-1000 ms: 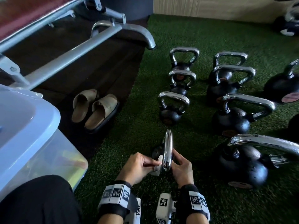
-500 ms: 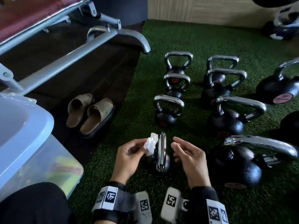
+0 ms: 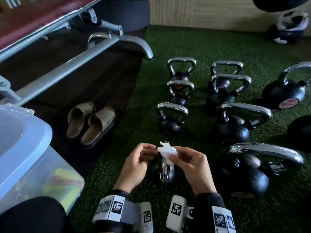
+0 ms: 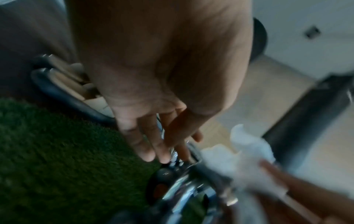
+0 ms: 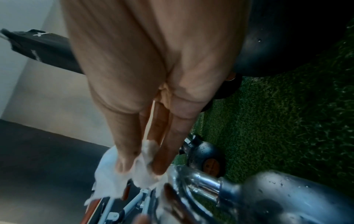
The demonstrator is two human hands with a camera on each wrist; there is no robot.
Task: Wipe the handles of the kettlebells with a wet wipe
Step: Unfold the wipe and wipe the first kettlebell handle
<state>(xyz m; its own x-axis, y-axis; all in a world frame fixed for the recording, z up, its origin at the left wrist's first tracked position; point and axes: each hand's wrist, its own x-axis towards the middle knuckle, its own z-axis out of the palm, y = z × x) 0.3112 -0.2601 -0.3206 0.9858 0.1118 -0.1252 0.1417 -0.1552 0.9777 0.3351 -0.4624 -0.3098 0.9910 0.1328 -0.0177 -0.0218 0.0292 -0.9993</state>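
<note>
While the left hand has let go of the wet wipe, I see its fingers relaxed, resting by the small kettlebell on the turf, near its left edge. Half a second ago that hand held the wipe; now my right hand pinches it over the chrome handle. My read: a handover, so the handle's other side gets wiped next.
</note>
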